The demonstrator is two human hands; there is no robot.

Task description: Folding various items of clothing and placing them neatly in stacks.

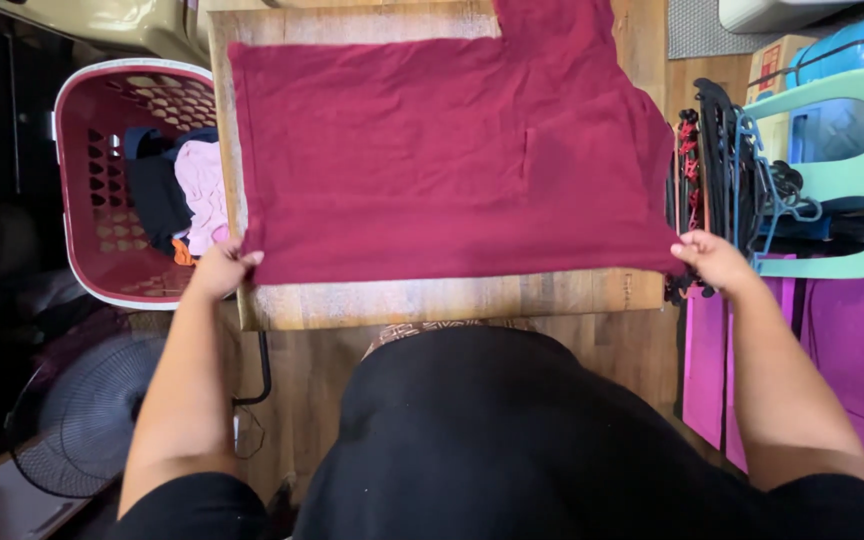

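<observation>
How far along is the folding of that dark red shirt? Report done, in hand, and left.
Done: the dark red shirt lies spread flat on the wooden table. In hand: the left hand and right hand each pinch a near corner of its edge. Left: no fold shows in it, and more clothes sit in the laundry basket beside the table.

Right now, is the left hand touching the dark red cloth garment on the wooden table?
Touching: the head view shows the left hand pinching the dark red garment's near corner.
</observation>
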